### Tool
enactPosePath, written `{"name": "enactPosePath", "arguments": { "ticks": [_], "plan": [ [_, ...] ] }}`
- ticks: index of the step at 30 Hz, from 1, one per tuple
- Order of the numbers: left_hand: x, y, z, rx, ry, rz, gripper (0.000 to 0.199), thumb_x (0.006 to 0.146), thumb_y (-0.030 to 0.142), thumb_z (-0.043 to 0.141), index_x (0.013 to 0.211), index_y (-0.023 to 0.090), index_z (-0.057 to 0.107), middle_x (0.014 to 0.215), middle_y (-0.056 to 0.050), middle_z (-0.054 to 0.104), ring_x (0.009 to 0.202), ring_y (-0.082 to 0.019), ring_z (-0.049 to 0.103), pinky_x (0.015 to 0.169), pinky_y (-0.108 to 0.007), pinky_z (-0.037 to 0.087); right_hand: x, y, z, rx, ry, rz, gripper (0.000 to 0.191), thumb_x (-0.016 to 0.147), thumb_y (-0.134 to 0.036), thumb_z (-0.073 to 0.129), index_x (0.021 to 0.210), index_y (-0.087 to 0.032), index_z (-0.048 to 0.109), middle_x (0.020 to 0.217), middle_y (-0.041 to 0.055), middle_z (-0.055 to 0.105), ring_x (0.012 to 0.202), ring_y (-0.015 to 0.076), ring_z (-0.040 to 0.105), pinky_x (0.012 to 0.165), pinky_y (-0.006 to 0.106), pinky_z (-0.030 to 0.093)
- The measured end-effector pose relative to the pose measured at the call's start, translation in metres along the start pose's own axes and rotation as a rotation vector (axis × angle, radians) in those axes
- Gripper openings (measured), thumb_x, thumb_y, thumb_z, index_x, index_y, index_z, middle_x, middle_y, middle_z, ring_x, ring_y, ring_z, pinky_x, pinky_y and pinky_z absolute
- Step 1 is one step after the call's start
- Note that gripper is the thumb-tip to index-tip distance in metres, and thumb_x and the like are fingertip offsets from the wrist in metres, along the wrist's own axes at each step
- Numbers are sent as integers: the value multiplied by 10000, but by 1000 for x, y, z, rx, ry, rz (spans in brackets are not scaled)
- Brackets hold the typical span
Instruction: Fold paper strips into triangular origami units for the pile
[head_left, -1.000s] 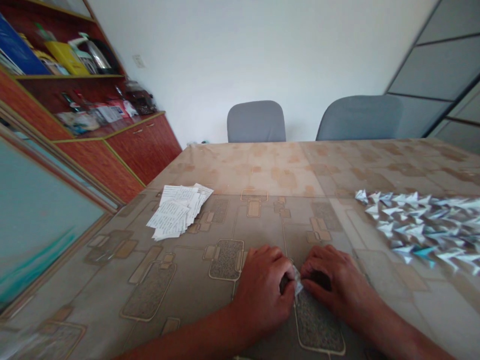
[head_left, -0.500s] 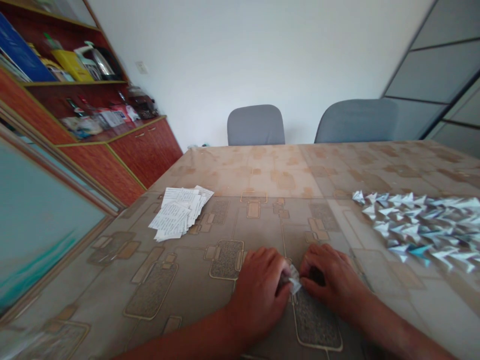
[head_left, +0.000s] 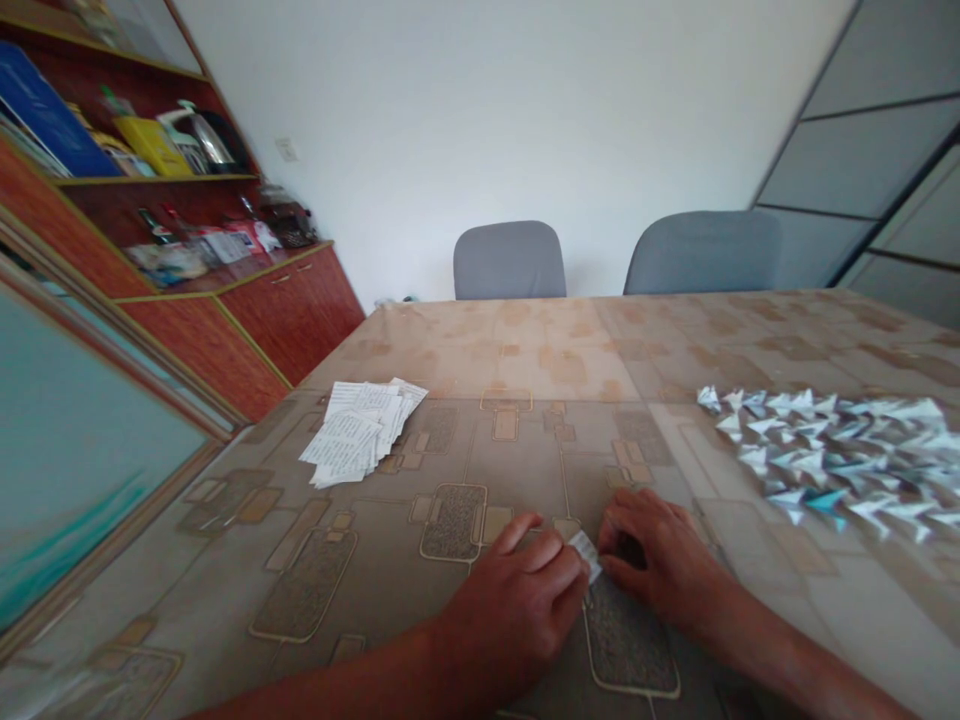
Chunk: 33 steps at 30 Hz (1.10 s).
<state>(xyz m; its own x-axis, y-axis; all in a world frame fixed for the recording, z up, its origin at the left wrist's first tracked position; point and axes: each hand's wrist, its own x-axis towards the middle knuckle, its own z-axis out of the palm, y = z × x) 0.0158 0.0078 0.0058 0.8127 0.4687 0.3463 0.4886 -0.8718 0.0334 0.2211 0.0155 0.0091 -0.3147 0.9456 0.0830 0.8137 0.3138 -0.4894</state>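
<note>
A small folded piece of printed paper (head_left: 586, 556) lies on the patterned tablecloth near the table's front, between my two hands. My left hand (head_left: 517, 590) is closed at its left side, the thumb and fingers pressed together on the paper and partly covering it. From the right, my right hand (head_left: 649, 545) grips the paper's other edge with curled fingers and thumb. A loose stack of printed paper pieces (head_left: 364, 430) rests to the left, beyond my left hand. On the right stand several rows of small pointed folded-paper shapes (head_left: 817, 462), mostly white, one teal.
The table (head_left: 495, 350) has a brown patterned cover. Two grey chairs (head_left: 510, 260) stand behind its far edge. At the left is a reddish wooden cabinet (head_left: 292, 310) with bottles, a kettle (head_left: 210, 140) and folders on its shelves.
My left hand has turned and flattened over the paper's left side, its index finger more extended. The right hand stays nearly in place. The view has tilted slightly up.
</note>
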Motion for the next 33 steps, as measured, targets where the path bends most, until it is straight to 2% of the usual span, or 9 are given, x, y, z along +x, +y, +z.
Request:
{"name": "enactPosePath", "arguments": {
  "ticks": [4, 7, 10, 14, 17, 19, 23, 28, 33],
  "plan": [
    [-1, 1, 4, -15, 15, -40, 148, 972, 230, 481, 1030, 163, 600, 846, -22, 603, 842, -177, 523, 949, -394, 383, -1, 2, 0, 26, -13, -37, 172, 709, -26, 591, 674, -194, 580, 702, -2, 598, 695, 169, 530, 650, 289, 355],
    [-3, 2, 9, -27, 20, -72, 153, 980, 225, 463, 1009, 171, 603, 842, -24, 606, 853, -175, 531, 936, -391, 405, -2, -2, 5, -40, 41, -6, 152, 724, -76, 638, 662, -202, 578, 695, 3, 594, 703, 186, 532, 659, 309, 358],
    [-5, 3, 10, -40, 31, -86, 179, 991, 215, 433, 1029, 173, 602, 858, -26, 620, 869, -177, 542, 980, -410, 387, -2, -4, 9, -87, 78, 13, 155, 722, -95, 667, 660, -204, 576, 703, 3, 593, 722, 194, 533, 678, 323, 361],
    [-11, 4, 7, -58, 25, -72, 191, 980, 227, 465, 1111, 162, 587, 901, -36, 635, 894, -183, 542, 1027, -415, 345, -2, 1, 4, -39, 16, -5, 160, 732, -73, 652, 673, -198, 572, 713, 1, 598, 716, 188, 535, 669, 315, 373],
    [-12, 0, 3, -61, 34, -65, 176, 974, 229, 482, 1091, 164, 597, 899, -31, 641, 890, -177, 543, 1018, -409, 342, 0, 10, -4, 50, -29, -74, 156, 764, -54, 605, 706, -196, 575, 734, 8, 604, 728, 188, 549, 662, 308, 399],
    [-10, -7, -1, -57, 17, -30, 164, 981, 233, 470, 1046, 183, 612, 890, -25, 648, 884, -167, 547, 985, -382, 365, 2, 14, -9, 115, -23, -149, 150, 825, -59, 550, 805, -199, 600, 797, 21, 624, 774, 191, 563, 692, 314, 427],
    [-5, -27, -12, -54, -36, 128, 164, 984, 241, 470, 1015, 221, 630, 923, -22, 668, 891, -152, 564, 914, -328, 397, 8, 14, -13, 144, -51, -352, 179, 938, -117, 491, 971, -214, 638, 883, 42, 651, 859, 195, 577, 773, 335, 443],
    [1, -43, -23, -58, -38, 222, 129, 968, 224, 508, 1001, 237, 633, 938, -13, 680, 907, -151, 569, 884, -311, 393, 12, 9, -12, 138, -121, -440, 184, 979, -236, 501, 923, -216, 676, 854, 31, 664, 844, 180, 584, 764, 312, 433],
    [0, -40, -27, -3, -41, 220, 149, 983, 206, 474, 992, 226, 621, 958, -17, 673, 897, -149, 567, 914, -321, 375, 8, 8, -8, 159, -119, -489, 273, 1004, -305, 440, 887, -198, 662, 836, 39, 673, 806, 179, 580, 734, 307, 429]
  ]
}}
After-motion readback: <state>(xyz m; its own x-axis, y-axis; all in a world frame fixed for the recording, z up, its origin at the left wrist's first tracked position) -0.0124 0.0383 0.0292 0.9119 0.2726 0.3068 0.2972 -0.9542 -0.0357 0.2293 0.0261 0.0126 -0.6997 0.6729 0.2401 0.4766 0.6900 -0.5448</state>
